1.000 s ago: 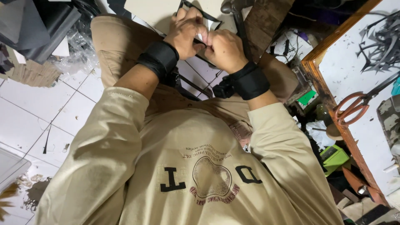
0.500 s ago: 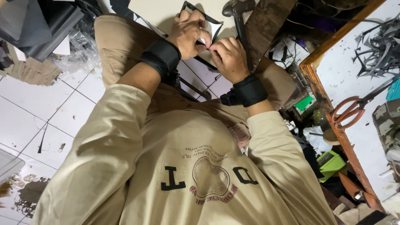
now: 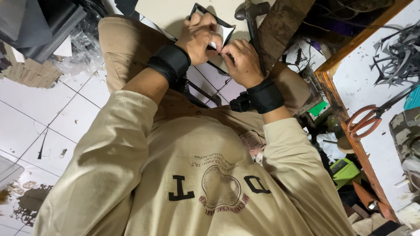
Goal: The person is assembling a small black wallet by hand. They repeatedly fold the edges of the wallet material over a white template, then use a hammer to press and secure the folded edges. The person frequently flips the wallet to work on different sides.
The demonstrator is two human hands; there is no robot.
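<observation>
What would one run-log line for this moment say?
left hand: grips black-edged flat piece | right hand: pinches its edge | hammer: beside, untouched

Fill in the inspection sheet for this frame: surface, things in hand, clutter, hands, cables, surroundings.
Surface: pale board across the person's lap, partly bare.
Things in hand: small flat black-edged piece, pinched against the board by both hands.
Clutter: hammer lying beside the piece; orange-handled scissors and grey offcuts on the white table.
Hands: left hand and right hand both have a grip on the piece; black wrist bands on each.
Cables: nothing seen.
Surroundings: white tiled floor, crumpled clear plastic, green box.
</observation>
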